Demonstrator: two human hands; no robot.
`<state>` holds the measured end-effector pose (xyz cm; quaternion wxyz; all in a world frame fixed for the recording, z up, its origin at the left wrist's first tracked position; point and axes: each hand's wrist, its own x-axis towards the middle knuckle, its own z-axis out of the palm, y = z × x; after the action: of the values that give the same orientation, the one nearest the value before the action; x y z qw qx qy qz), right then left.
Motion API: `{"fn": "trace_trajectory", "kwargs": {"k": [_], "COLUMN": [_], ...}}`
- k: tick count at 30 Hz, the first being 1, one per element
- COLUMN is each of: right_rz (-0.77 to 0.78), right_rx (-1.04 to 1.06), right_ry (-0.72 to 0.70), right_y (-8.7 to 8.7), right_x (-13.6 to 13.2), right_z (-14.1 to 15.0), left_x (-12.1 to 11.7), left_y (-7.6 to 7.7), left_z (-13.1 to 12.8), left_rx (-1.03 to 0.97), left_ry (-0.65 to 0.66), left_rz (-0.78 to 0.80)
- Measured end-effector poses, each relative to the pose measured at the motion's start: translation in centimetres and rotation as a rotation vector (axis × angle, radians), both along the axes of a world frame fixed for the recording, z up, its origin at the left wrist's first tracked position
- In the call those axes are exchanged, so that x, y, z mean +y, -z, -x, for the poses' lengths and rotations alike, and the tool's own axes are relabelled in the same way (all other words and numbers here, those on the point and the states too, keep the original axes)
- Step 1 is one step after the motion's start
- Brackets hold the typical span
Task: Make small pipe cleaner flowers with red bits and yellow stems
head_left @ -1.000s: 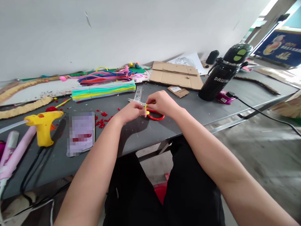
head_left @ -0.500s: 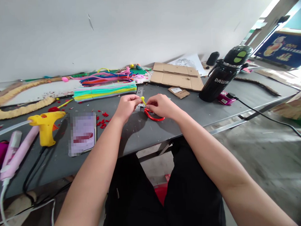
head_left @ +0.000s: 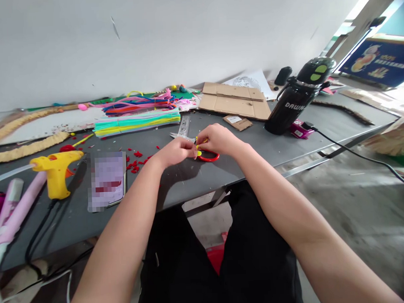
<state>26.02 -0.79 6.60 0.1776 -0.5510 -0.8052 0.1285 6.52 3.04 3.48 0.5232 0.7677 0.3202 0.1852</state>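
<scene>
My left hand (head_left: 178, 151) and my right hand (head_left: 219, 140) meet above the grey table, fingers pinched together. Between their fingertips is a short yellow pipe cleaner (head_left: 199, 154), largely covered by the fingers. Its yellow end shows beside my left fingertips, and another bit of yellow shows at the right fingers. Just beneath lie scissors with red handles (head_left: 210, 159), their blades pointing left and partly hidden by my hands. A metal ruler (head_left: 184, 124) lies behind the blades.
Bundled pipe cleaners (head_left: 138, 123) lie behind my left hand. To the left are a phone (head_left: 106, 181), a yellow glue gun (head_left: 57, 172) and red scraps (head_left: 134, 165). Flat cardboard (head_left: 233, 102) and a black bottle (head_left: 291, 104) stand rightward. A cable (head_left: 350, 144) crosses the right side.
Both hands stay close together. My left hand has moved slightly down and toward the right, and the yellow pipe cleaner's end now sits lower. The scissor blades show more. The view has shifted slightly.
</scene>
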Motion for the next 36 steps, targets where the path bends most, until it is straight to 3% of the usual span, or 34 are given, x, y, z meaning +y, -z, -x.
{"fn": "trace_trajectory", "kwargs": {"k": [6, 13, 17, 22, 26, 31, 36], "right_rz": [0.042, 0.004, 0.009, 0.064, 0.118, 0.235, 0.441], "right_rx": [-0.211, -0.07, 0.093, 0.279, 0.399, 0.54, 0.805], "right_ry": [0.07, 0.121, 0.106, 0.09, 0.047, -0.055, -0.21], "right_y": [-1.4, -1.3, -0.1, 1.1, 1.1, 1.4, 2.5], "right_x": [-1.3, -2.1, -1.5, -0.8, -0.7, -0.3, 0.3], "right_z": [1.5, 1.9, 1.6, 1.2, 0.7, -0.2, -0.9], "left_x": [0.0, -0.1, 0.2, 0.4, 0.5, 0.4, 0.2], "left_y": [1.1, 0.7, 0.5, 0.3, 0.2, 0.0, -0.3], "left_z": [-0.6, -0.7, -0.6, -0.6, -0.6, -0.4, -0.3], "left_rx": [0.163, 0.125, -0.028, -0.246, -0.333, -0.335, -0.435], "left_ry": [-0.119, -0.337, -0.419, -0.44, -0.382, -0.321, -0.226], "left_rz": [-0.24, -0.405, -0.33, -0.123, -0.023, -0.079, 0.146]}}
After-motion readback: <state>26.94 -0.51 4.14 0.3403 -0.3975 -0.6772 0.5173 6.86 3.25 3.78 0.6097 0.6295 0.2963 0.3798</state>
